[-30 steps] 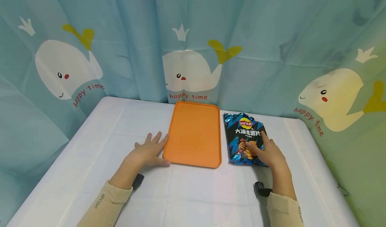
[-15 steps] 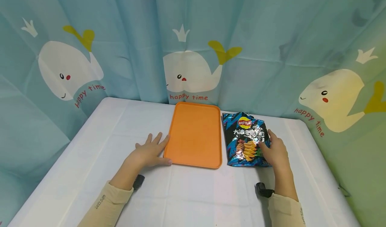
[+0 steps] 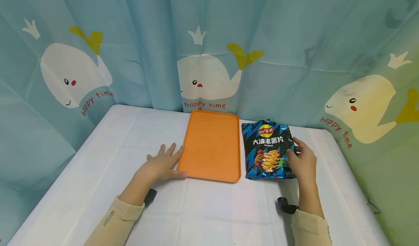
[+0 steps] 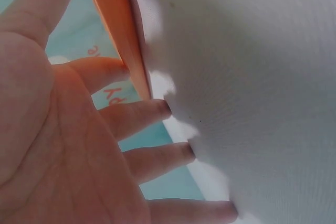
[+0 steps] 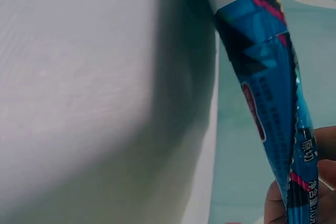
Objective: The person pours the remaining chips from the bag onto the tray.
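Observation:
An orange rectangular tray (image 3: 211, 144) lies on the white table. My left hand (image 3: 160, 166) has its fingers spread at the tray's left side, with thumb and index fingertip at its edge. In the left wrist view the other fingertips of that hand (image 4: 68, 129) reach the white cloth beside the tray edge (image 4: 118, 24). Right of the tray is a blue and black bag of potato chips (image 3: 266, 149), its printed front facing up. My right hand (image 3: 304, 164) pinches the bag's right edge, thumb on top. In the right wrist view the bag (image 5: 268, 77) shows edge-on, its gripped side raised off the table.
A white cloth covers the table (image 3: 209, 213). Behind it and at both sides hangs a blue-green curtain (image 3: 281, 86) printed with whales. Black wrist cameras sit under both wrists, the right one (image 3: 286, 206) near the table surface.
My right hand has shifted slightly right, from the front of the chip bag to a pinch on its right edge. That side has lifted and the bag looks flatter. The left hand stays put.

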{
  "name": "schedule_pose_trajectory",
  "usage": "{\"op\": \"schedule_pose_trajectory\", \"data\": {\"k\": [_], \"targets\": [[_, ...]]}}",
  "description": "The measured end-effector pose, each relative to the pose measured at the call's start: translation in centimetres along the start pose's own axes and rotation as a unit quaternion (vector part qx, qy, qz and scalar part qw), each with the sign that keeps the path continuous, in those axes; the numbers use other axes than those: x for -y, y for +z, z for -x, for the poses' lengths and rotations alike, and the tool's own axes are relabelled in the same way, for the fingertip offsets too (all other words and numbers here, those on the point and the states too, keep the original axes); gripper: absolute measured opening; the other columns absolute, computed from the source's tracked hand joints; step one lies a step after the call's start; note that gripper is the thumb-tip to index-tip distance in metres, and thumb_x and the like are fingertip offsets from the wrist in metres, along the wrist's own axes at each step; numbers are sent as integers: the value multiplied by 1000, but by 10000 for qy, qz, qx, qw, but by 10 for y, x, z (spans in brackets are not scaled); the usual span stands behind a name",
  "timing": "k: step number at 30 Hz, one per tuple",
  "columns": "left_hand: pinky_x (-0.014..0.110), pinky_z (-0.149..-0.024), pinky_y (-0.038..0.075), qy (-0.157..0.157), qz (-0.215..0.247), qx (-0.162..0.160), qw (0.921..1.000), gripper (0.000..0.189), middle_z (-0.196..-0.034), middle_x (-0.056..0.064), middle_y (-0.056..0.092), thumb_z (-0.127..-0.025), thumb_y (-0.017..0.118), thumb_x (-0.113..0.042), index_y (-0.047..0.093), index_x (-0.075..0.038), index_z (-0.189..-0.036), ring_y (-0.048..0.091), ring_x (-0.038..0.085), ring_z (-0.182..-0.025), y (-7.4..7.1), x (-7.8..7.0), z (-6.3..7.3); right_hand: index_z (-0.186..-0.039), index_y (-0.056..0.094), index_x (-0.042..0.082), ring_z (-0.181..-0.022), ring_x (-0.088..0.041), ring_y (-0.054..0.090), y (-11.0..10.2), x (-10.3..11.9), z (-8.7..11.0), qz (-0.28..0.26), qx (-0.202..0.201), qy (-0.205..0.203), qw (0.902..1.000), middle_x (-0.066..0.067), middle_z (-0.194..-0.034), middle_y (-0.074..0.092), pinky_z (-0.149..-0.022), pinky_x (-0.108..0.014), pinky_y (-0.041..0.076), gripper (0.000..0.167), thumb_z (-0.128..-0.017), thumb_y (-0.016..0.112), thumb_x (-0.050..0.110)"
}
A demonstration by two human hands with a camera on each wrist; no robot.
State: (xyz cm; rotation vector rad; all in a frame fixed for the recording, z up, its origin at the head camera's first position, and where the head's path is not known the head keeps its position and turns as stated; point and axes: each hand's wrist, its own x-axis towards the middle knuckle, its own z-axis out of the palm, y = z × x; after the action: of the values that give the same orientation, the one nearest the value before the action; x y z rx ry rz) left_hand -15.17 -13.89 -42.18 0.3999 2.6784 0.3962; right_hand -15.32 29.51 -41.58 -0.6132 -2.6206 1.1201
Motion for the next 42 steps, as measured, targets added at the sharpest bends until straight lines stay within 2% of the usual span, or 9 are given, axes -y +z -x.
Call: {"op": "schedule_pose_trajectory", "data": {"k": [6,12,15,20,26,37,42], "targets": [[87,-97,17,-35,-2,5,10000,102,-165,22,16,-82,70,-64,23,-17,-160,7,55,-148,1,1,0,-150,48,21,-107,-34,61,-4,10,4,-516,-426,-228,9975,-21,-129,63,-93,-50,50,50,-100,55,19],[87,-97,16,-41,-6,-4,10000,102,-165,21,15,-83,69,-64,22,-18,-160,7,55,-148,2,3,0,-145,54,30,-99,-20,63,-8,23,12,-697,-691,-428,9943,-11,-123,67,-78,-18,49,46,-100,58,23],[87,-97,16,-39,1,-7,10000,102,-165,21,15,-83,69,-64,22,-18,-160,7,55,-148,2,4,0,-142,56,33,-90,-11,61,-10,30,18,-867,-867,-712,9899,-10,-120,68,-74,-11,46,44,-99,60,22],[87,-97,16,-44,12,24,10000,102,-165,21,14,-83,69,-64,22,-18,-161,6,55,-148,2,4,0,-137,63,29,-77,-1,58,-12,38,25,-1204,-1118,-1475,9753,-13,-112,69,-68,-10,45,42,-97,64,16],[86,-97,17,-20,-22,11,10000,102,-165,21,14,-83,69,-64,21,-18,-161,6,55,-148,2,4,0,-135,64,29,-78,3,59,-16,51,35,-1283,-1227,-1984,9639,-10,-110,70,-72,-9,46,41,-97,64,14],[86,-97,18,-28,-72,-22,10000,102,-165,21,15,-83,70,-64,22,-19,-160,8,54,-148,0,-2,-2,-133,66,23,-70,2,57,-14,68,41,-1466,-889,-2679,9481,-13,-105,72,-67,-9,46,43,-94,66,6],[86,-98,17,-81,-52,46,9999,102,-165,21,14,-83,70,-64,21,-19,-161,7,54,-148,2,-1,-2,-133,66,24,-66,0,55,-11,77,39,-1301,-732,-3015,9417,-15,-104,74,-63,-10,44,43,-95,65,6]]}}
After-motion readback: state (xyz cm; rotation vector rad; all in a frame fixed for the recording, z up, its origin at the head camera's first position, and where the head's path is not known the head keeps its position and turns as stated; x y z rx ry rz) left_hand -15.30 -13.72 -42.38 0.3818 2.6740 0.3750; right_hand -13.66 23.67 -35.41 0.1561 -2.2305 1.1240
